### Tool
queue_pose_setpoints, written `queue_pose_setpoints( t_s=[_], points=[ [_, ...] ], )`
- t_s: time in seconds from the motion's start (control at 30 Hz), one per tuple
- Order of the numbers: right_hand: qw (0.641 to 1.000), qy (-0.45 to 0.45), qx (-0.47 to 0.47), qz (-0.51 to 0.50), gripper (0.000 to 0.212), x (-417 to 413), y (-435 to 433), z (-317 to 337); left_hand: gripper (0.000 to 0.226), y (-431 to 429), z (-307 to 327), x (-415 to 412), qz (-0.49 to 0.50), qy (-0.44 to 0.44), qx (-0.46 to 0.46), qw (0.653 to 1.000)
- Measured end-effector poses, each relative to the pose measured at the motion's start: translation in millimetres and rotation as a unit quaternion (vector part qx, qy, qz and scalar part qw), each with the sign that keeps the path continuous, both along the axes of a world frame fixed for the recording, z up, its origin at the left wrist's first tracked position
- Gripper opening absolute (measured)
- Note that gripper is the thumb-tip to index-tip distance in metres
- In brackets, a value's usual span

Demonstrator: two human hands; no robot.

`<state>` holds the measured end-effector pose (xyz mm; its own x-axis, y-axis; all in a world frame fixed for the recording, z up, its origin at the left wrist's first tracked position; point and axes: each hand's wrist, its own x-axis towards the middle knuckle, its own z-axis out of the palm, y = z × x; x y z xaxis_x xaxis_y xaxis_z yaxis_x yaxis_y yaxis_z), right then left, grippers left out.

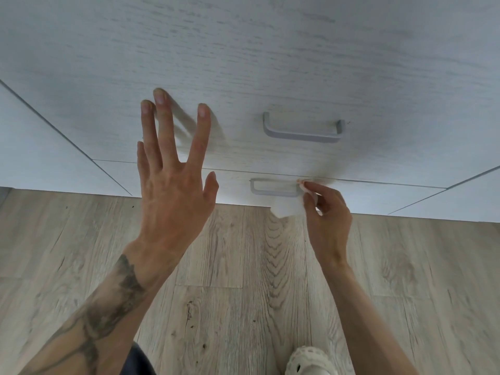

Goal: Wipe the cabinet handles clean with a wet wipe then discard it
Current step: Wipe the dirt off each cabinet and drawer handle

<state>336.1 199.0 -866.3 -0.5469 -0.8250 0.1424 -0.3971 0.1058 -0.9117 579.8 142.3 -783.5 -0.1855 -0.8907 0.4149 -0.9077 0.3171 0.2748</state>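
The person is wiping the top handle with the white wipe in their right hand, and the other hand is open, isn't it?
Not quite. The head view shows the right hand pinching the wipe against the right end of the bottom handle, not the top handle, which nothing touches. The left hand is open, as you said.

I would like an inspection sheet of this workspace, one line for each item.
surface: pale wood-grain cabinet front, seams between panels.
job's things: wet wipe at the right end of the lower handle; upper handle free.
clutter: nothing seen.
grippers: left hand open, fingers spread before the cabinet front; right hand pinches the wet wipe.
cables: nothing seen.
surroundings: wood-look floor; one light shoe at the bottom edge.
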Motion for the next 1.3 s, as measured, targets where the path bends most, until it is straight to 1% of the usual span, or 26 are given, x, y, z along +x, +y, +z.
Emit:
queue_pose_setpoints(
  t_s=[0.07, 0.13, 0.27, 0.5, 0.6, 0.77, 0.87, 0.97, 1.03, 1.1, 1.17, 1.3],
  points=[
    [1.0, -0.014, 0.011, 0.016, 0.033, 6.2, 1.0, -1.6, 0.104, 0.2, 0.5, 0.4, -0.002, 0.0, 0.002, 1.0],
    [1.0, -0.011, 0.007, 0.013, 0.034, 9.2, 4.6, -2.9, 0.104, 0.3, 0.8, 1.2, -0.004, 0.001, 0.003, 1.0],
    [0.998, 0.054, -0.005, 0.025, 0.037, 8.7, 9.8, -5.4, 0.103, 0.1, 0.9, 0.9, -0.006, 0.002, 0.002, 1.0],
    [0.995, 0.088, -0.011, 0.049, 0.032, 2.5, 8.7, -7.1, 0.102, 0.1, -0.2, -0.2, -0.005, 0.006, 0.007, 1.0],
    [0.991, 0.109, -0.023, 0.079, 0.031, 9.9, 13.6, -9.5, 0.101, -0.3, 0.5, -0.4, -0.006, 0.01, 0.005, 1.0],
    [0.993, 0.106, -0.031, 0.03, 0.024, 8.9, 3.1, -10.5, 0.102, -0.6, -1.1, 2.8, -0.008, 0.004, 0.003, 1.0],
    [0.995, 0.095, -0.036, 0.009, 0.024, 14.1, 6.0, -11.8, 0.103, -1.8, -1.6, 5.0, -0.01, 0.0, 0.0, 1.0],
    [0.994, 0.105, -0.029, -0.005, 0.023, 18.5, 10.6, -10.1, 0.104, -1.8, -2.3, 5.1, -0.01, 0.0, -0.002, 1.0],
    [0.996, 0.088, -0.021, -0.025, 0.021, 12.8, 3.9, -5.2, 0.104, -1.9, -2.5, 5.4, -0.009, 0.0, -0.002, 1.0],
    [0.997, 0.052, -0.011, -0.047, 0.021, 5.9, -5.8, 0.9, 0.103, -2.3, -2.3, 5.5, -0.01, -0.002, -0.003, 1.0],
    [0.998, 0.045, 0.003, -0.042, 0.022, 8.0, -6.1, 3.3, 0.103, -2.5, -2.3, 5.4, -0.011, -0.003, -0.004, 1.0],
    [0.995, 0.096, 0.003, -0.001, 0.02, 19.7, 10.2, -0.4, 0.102, -1.8, -2.4, 4.3, -0.008, -0.001, 0.0, 1.0]
  ],
)
